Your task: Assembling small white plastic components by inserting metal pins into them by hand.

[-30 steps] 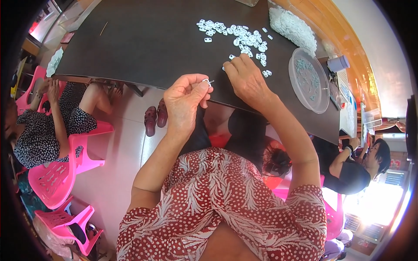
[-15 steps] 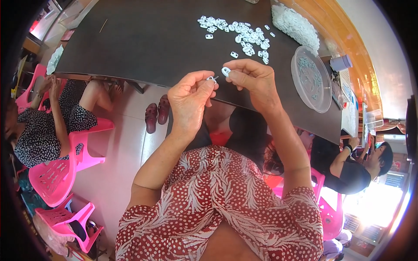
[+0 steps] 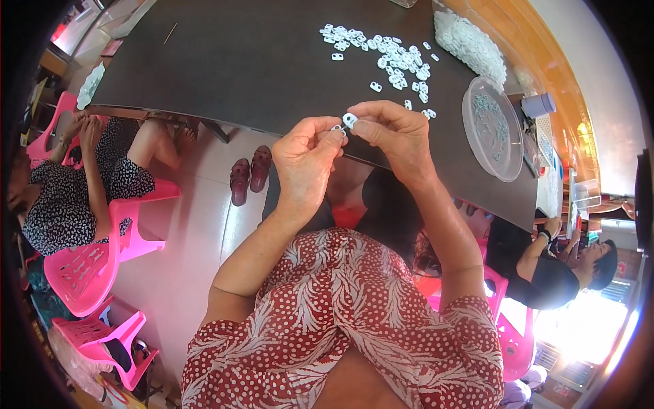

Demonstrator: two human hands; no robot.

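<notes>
Above the table's near edge, my left hand (image 3: 304, 163) pinches a small white piece with a thin screw-like pin (image 3: 338, 128) between thumb and forefinger. My right hand (image 3: 398, 140) grips a white oval plastic piece with holes (image 3: 350, 118) by its edge, thumb against forefinger. The pin's tip is at the oval piece; whether it has entered a hole I cannot tell. Beyond my hands, similar white plastic pieces (image 3: 402, 58) lie loosely scattered on the dark table (image 3: 225, 61).
A shallow round clear tub (image 3: 470, 129) holding small bluish-green parts stands right of my hands. Behind it lies a big heap of white pieces (image 3: 470, 48). A purple cup (image 3: 538, 104) is at the right. People sit on both sides; a pink chair (image 3: 82, 273) and dark red sandals (image 3: 240, 180) are left.
My hands have come closer together, bringing the white oval piece to the tip of the pin. The view has shifted slightly. Both hands keep their grip.
</notes>
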